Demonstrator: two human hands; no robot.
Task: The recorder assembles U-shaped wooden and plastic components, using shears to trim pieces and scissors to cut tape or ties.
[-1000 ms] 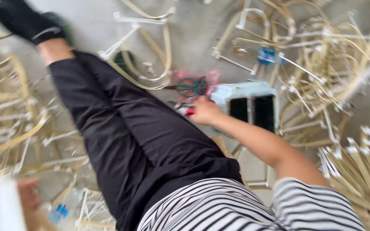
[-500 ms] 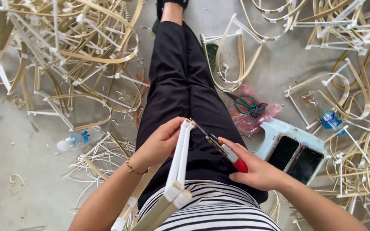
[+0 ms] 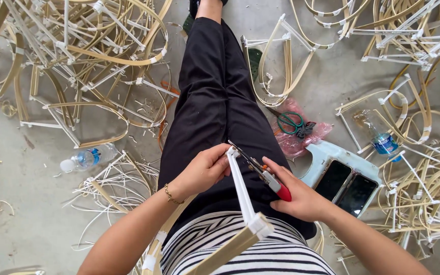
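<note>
Head view, looking down over my lap: my left hand point(image 3: 204, 170) closes around the top of a thin white-wrapped strip point(image 3: 239, 186) that rises from a tan bamboo frame piece point(image 3: 230, 249) just below my wrists. Just right of that hand, my right hand point(image 3: 301, 198) grips red-handled pliers point(image 3: 260, 170), whose tip meets the strip's upper end beside my left fingertips. Beyond my right hand, on the concrete floor point(image 3: 31, 214), sit two dark phones point(image 3: 345, 186) on a pale blue stool point(image 3: 327, 153), and farther off green-handled scissors point(image 3: 291, 122) on pink plastic.
</note>
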